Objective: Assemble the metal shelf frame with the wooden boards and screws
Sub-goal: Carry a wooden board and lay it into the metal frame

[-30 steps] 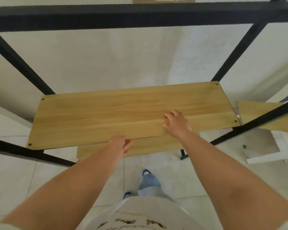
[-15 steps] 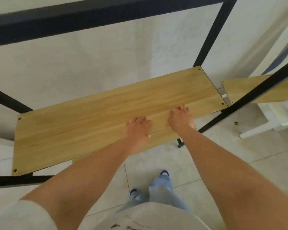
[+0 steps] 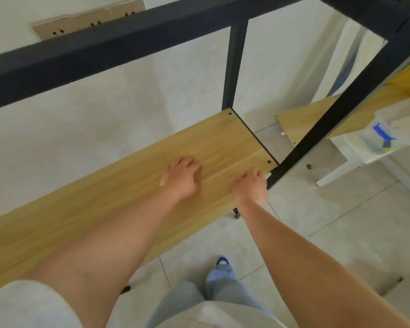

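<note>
Board: stiff, smooth, prob. slippery; hold by edges.
L hand: 12 o'clock, fingers flat, pressing.
R hand: 2 o'clock, fingers relaxed on front edge.

Wooden board lying inside the black metal frame

A light wooden board is lying flat across a shelf level of the black metal frame, its right end sitting against the frame's side rail, with screw holes showing empty at both right corners. A second board is showing just beneath its near edge. A third wooden board is lying outside the frame to the right, beyond a slanting black bar.
</note>
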